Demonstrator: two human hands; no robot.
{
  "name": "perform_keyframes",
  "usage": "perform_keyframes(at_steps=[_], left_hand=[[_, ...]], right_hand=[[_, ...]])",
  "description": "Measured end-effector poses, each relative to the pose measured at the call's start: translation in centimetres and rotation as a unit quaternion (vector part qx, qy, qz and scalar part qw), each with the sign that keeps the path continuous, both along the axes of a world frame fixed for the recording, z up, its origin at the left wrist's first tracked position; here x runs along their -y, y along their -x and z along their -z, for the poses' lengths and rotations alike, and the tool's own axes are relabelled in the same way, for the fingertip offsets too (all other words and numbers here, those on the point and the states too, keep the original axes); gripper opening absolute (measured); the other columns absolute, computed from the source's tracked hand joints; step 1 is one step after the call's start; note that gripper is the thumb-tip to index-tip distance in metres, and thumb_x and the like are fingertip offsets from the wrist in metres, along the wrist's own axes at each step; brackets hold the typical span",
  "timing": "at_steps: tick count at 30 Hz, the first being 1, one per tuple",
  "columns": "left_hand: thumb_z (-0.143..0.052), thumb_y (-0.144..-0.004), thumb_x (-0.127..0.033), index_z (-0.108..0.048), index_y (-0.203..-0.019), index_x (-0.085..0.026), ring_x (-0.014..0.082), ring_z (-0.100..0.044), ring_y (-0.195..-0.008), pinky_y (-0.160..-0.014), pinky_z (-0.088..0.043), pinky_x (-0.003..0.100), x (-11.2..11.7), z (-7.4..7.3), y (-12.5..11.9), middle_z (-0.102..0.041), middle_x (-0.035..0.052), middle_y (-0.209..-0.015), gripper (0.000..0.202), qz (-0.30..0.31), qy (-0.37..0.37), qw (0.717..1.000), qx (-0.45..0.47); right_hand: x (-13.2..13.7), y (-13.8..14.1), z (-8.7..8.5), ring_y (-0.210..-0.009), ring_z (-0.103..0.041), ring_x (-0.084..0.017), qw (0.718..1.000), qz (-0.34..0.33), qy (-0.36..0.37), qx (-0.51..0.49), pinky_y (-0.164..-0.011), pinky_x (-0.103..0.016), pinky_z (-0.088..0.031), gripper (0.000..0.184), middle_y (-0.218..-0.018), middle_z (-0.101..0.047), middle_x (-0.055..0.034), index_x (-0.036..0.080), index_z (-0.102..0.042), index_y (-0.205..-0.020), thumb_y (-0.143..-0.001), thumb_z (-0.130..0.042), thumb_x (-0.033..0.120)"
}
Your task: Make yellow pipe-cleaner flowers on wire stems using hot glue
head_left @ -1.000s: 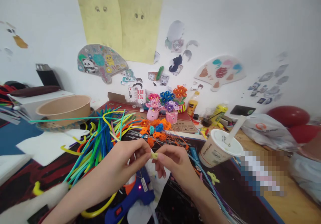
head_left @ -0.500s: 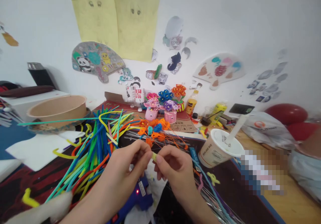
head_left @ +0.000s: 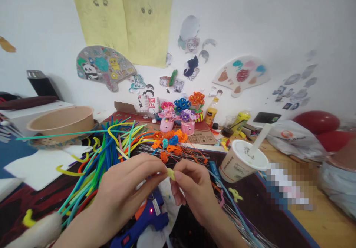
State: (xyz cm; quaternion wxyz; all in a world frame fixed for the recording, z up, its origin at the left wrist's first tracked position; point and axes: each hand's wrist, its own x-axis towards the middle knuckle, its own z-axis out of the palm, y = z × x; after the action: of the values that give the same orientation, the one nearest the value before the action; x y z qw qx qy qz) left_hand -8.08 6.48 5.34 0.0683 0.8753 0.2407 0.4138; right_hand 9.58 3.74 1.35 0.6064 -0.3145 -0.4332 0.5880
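Observation:
My left hand (head_left: pixel 126 192) and my right hand (head_left: pixel 191 187) meet over the dark table, both pinching a small yellow pipe-cleaner piece (head_left: pixel 170 173) between fingertips. Directly below them lies a blue glue gun (head_left: pixel 144 222) with a red light on. A pile of coloured pipe cleaners (head_left: pixel 111 148) spreads to the left of my left hand. Small orange and blue pipe-cleaner flowers (head_left: pixel 169 144) on thin wires lie just beyond my fingers.
A paper cup with a straw (head_left: pixel 240 162) stands to the right. Little flower pots (head_left: pixel 178 120) sit at the back by the wall. A brown bowl (head_left: pixel 62 120) rests at left, white paper (head_left: pixel 39 166) beside it, a plastic bag (head_left: pixel 294 140) at right.
Both hands stay pinched on the yellow piece with only slight finger shifts. The view has drifted a little, so everything sits slightly lower and left.

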Motion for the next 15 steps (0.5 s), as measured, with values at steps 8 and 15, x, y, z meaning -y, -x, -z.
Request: perform_keyframes(at_steps=[8,15], left_hand=[[-0.042,-0.101,-0.019,-0.063,-0.100,-0.025,0.0100,-0.066,-0.074,-0.067,-0.049,0.018,-0.27,-0.01,0.67,-0.071,-0.0001,-0.090,0.022,0.036,-0.051,0.997,-0.054],[-0.047,-0.100,-0.020,-0.060,-0.104,-0.025,0.0115,-0.066,-0.080,-0.074,-0.050,0.020,-0.09,-0.14,0.46,-0.070,0.0005,-0.092,0.014,0.048,-0.027,0.998,-0.042]], right_hand=[[-0.06,0.09,-0.67,-0.029,-0.040,-0.003,0.994,-0.091,0.056,-0.025,-0.030,-0.014,-0.025,0.033,-0.042,-0.054,0.0045,0.015,-0.058,-0.057,-0.071,-0.077,0.039],[0.04,-0.52,0.08,-0.037,-0.041,-0.005,0.998,-0.054,-0.015,0.018,-0.037,-0.016,-0.031,0.027,-0.050,-0.052,0.0058,0.017,-0.061,-0.065,-0.078,-0.074,0.037]])
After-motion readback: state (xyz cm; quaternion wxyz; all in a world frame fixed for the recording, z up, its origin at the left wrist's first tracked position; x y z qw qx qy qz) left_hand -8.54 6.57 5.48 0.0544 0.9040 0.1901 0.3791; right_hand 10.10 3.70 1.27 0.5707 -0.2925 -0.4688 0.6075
